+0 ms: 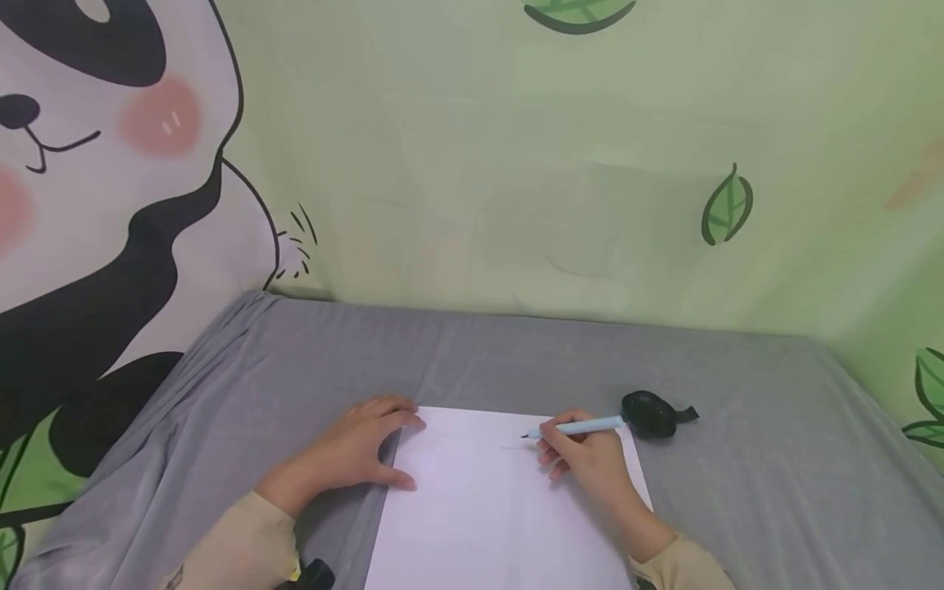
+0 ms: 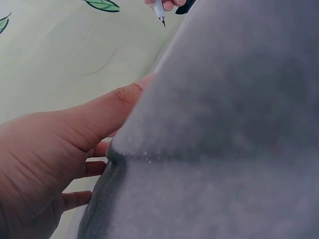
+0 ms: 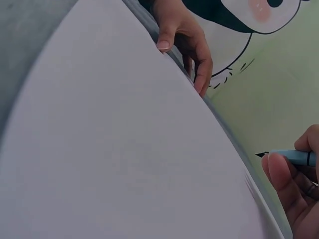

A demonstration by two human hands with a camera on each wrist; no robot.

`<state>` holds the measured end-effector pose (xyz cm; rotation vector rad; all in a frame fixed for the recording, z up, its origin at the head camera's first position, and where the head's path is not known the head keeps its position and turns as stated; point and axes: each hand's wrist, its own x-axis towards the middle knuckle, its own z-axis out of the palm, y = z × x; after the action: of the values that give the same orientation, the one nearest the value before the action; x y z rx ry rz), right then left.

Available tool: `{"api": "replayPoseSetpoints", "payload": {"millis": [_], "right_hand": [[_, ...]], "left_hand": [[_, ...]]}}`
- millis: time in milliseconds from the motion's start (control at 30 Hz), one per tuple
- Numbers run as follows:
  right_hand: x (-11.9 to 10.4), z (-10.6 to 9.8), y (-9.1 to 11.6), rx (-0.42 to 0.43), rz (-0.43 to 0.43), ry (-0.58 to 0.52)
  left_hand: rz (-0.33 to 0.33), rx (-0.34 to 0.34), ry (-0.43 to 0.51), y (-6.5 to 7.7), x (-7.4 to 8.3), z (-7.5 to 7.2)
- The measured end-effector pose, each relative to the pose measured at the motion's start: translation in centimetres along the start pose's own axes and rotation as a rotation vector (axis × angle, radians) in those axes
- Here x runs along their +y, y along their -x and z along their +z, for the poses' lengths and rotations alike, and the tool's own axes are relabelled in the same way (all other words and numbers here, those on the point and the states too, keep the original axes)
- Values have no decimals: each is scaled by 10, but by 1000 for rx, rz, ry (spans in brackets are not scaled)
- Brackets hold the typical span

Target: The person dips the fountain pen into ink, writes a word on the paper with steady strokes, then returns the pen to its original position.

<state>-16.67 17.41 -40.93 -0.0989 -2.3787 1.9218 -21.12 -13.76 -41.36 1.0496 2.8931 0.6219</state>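
A sheet of white paper (image 1: 472, 508) lies on the grey cloth. My right hand (image 1: 586, 451) holds a light blue pencil (image 1: 590, 425) between thumb and fingers, its dark tip pointing left over the upper part of the sheet. Just left of the tip is a short faint line (image 1: 510, 447) on the paper. The right wrist view shows the same pencil (image 3: 294, 156) in the grip, tip slightly off the page. My left hand (image 1: 361, 447) rests at the paper's upper left edge, thumb and fingers spread, fingertips touching the sheet.
A black rounded object (image 1: 649, 415) with a short strap lies on the grey cloth (image 1: 774, 459), beside the paper's upper right corner. Another dark item (image 1: 317, 575) sits by the left sleeve. Behind the table hangs a green backdrop (image 1: 457, 164) with a panda and leaves.
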Motion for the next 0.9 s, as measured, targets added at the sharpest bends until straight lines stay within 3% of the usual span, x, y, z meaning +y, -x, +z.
{"api": "replayPoseSetpoints", "payload": {"millis": [333,900], "right_hand": [[9,3,-4,48,-33,11],[13,4,-4,49,-34,31]], "left_hand": [[10,3,0,-1,0,-1],[2,-4,6,0,0,0]]}}
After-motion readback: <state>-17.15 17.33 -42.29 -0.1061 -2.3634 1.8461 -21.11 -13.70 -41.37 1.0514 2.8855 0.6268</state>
